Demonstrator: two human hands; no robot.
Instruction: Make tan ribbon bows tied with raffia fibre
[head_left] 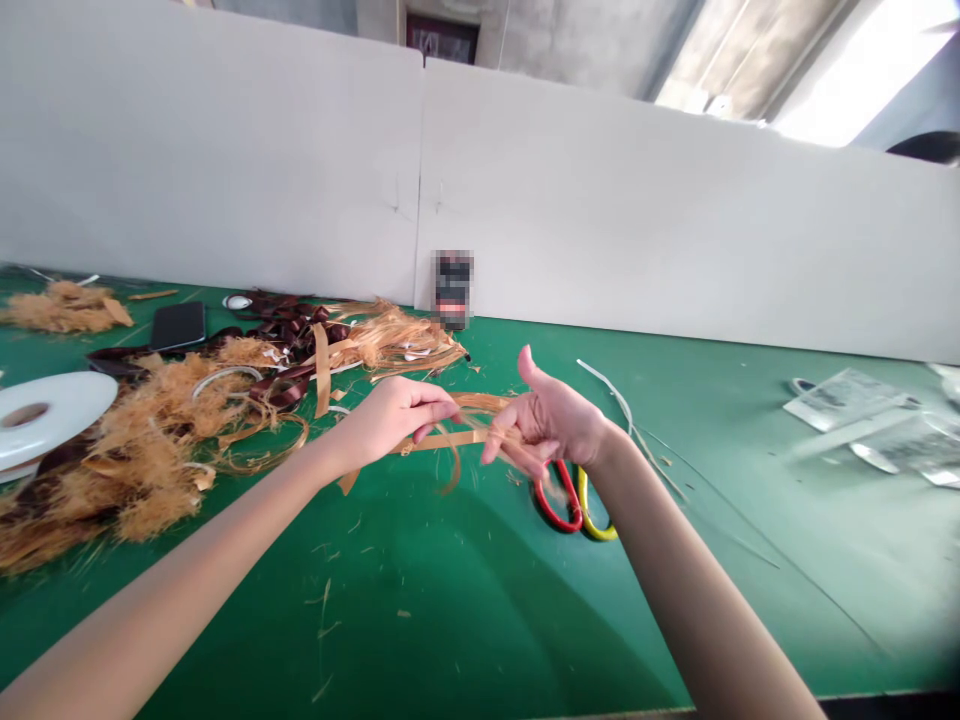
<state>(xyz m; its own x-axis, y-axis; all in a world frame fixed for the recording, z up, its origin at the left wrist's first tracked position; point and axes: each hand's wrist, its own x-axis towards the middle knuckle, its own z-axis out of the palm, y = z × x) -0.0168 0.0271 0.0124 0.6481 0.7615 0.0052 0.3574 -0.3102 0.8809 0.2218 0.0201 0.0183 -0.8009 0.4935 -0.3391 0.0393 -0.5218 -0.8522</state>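
My left hand (396, 412) is closed in a pinch on a thin bundle of tan ribbon fibres (480, 402) at the middle of the table. The strands stretch across to my right hand (564, 415), whose thumb sticks up and whose fingers are spread, slightly blurred, against the fibres. A loose strand curls down below the left fingertips. Behind and under the hands lies a flat tan ribbon (450, 440). Scissors with one red handle loop (553, 522) and one yellow loop (600, 533) rest beneath my right hand; their blades are hidden.
Fluffy tan fibre heaps (142, 455), dark brown ribbon (289, 330), a black phone (178, 325) and a white spool (75, 400) lie left. A small pixelated item (452, 288) stands against the white partition (637, 200). Clear plastic pieces (847, 405) lie right on the green table (420, 620).
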